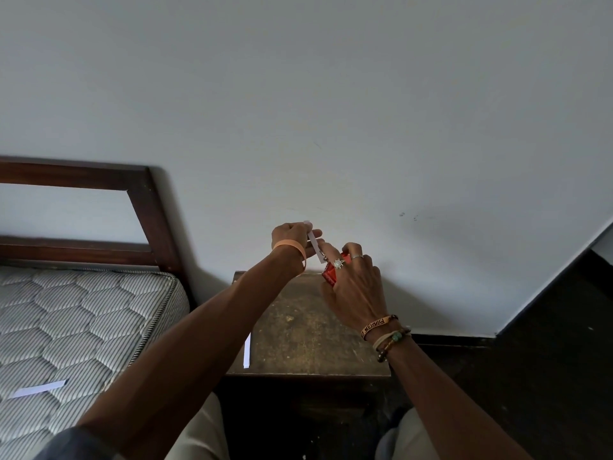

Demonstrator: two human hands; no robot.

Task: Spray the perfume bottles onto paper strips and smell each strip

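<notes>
1. The left hand [290, 235] has its grip pinched on a white paper strip [313, 244]. Thumb and fingers close on the upper part, and the rest slants down to the right.
2. The right hand [355, 287] has its grip wrapped round a red perfume bottle [331, 275] — fingers curled over the top, thumb on the near side. Most of the bottle is hidden behind those fingers.
3. The lower end of the paper strip sits just beside the top of the perfume bottle, by the index finger; whether the two touch cannot be told.
4. An orange wristband [293, 249] circles the left wrist. Beaded and printed bracelets [384, 333] sit on the right wrist, and an ornate ring [338, 263] on a right finger.
5. Both hands are raised above the far part of a worn wooden counter [308, 327], in front of a pale wall [298, 94].
6. Spare strips [247, 351] lie along the counter's left edge, partly behind the left forearm.
7. Left of the counter is a quilted mattress [83, 310] — a lone strip [39, 388] lies on its near part. A dark wooden headboard [146, 207] stands at the far end against the wall.
</notes>
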